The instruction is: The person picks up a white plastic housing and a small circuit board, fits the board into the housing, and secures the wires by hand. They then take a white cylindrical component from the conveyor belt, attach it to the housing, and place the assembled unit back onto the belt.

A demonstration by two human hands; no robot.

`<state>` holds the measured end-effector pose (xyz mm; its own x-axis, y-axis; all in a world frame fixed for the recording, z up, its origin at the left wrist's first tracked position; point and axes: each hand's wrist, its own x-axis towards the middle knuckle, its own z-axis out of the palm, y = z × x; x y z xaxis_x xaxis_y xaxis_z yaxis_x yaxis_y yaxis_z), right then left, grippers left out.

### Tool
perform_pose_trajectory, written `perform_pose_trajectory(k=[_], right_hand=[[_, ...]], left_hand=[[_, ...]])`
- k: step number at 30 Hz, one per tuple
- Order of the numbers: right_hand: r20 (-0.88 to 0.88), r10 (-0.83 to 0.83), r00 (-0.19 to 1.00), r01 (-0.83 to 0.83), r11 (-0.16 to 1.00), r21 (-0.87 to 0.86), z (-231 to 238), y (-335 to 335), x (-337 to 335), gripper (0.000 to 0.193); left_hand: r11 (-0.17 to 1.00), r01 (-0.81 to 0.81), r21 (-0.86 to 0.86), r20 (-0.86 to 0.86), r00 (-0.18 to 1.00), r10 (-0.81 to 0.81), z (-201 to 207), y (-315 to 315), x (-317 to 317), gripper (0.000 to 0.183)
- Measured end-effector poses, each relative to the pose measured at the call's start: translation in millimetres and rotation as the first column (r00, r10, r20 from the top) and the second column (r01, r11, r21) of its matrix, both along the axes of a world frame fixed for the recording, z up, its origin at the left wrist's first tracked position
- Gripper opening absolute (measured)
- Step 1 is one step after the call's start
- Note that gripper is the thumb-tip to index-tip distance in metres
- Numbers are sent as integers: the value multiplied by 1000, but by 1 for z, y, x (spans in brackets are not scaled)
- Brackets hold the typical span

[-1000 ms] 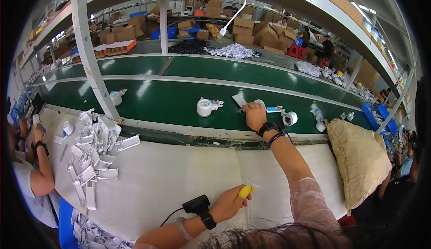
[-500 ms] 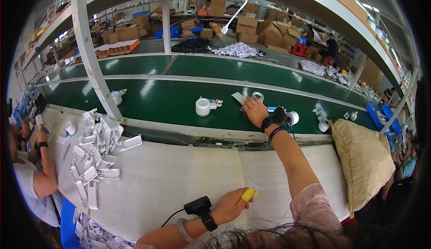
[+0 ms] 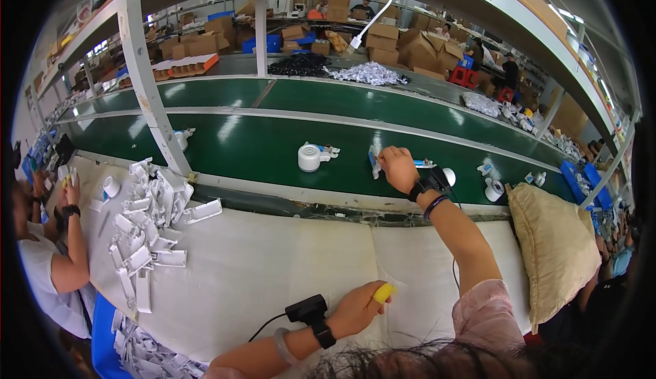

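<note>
Green conveyor belt (image 3: 273,148) runs across the bench, beyond the white padded worktop (image 3: 273,269). Tan cushion (image 3: 555,242) lies at the worktop's right end. Heap of white plastic parts (image 3: 147,222) sits at the left, near a neighbouring person's arm (image 3: 68,256). Right hand (image 3: 398,168) reaches onto the belt, fingers closed on a small white packet (image 3: 374,163) (blue end showing just beside it). White round gadget (image 3: 309,157) stands nearby to its left. Left hand (image 3: 355,308) rests on the worktop, clenched around a yellow item (image 3: 384,292).

Bright, even overhead light; pale glare streaks on the green conveyor belt (image 3: 273,143); strong fisheye bending, black vignette corners, soft blur toward the rim
</note>
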<state>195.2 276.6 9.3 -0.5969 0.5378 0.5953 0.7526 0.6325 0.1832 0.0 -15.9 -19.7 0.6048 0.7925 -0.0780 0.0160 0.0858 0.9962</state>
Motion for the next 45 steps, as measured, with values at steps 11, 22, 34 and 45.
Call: perform_pose_trajectory(k=[11,22,34,45], right_hand=[[-778,-405,481,-640,444,-627,18,-219,-1,16],[-814,-452,366,-828,242,-506,13,-304,16,16],[-786,-542,298,-902,110,-418,14,-310,13,15],[-806,-505,310,-931,9,-364,19,-314,17,12]], left_hand=[[598,-470,649,145,849,508,-8,12,4,67],[868,-88,489,95,994,47,-3,9,2,47],[992,-77,96,214,975,55,-3,11,1,46],[964,265,-27,194,947,-255,16,2,-4,63]])
